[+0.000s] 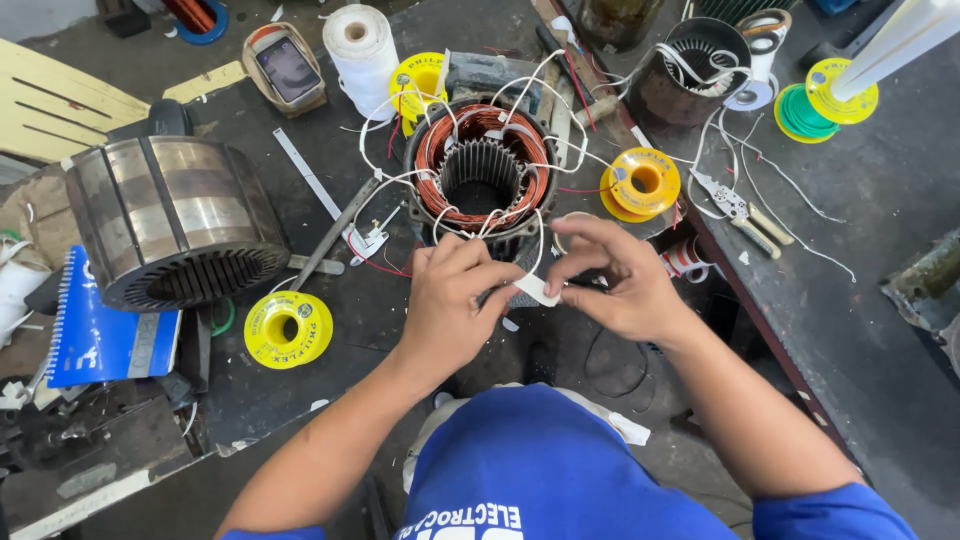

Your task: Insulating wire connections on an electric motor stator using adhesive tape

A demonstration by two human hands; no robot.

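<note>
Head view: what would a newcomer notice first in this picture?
First, the stator with bright copper windings and white leads, at the centre of the dark bench. Just in front of it, the left hand and right hand pinch a small white strip between them. To the left lies a big metal core, and yellow spools are scattered around.

Blue notebook (95, 335), white thread spool (362, 50), pliers (740, 208)
</note>
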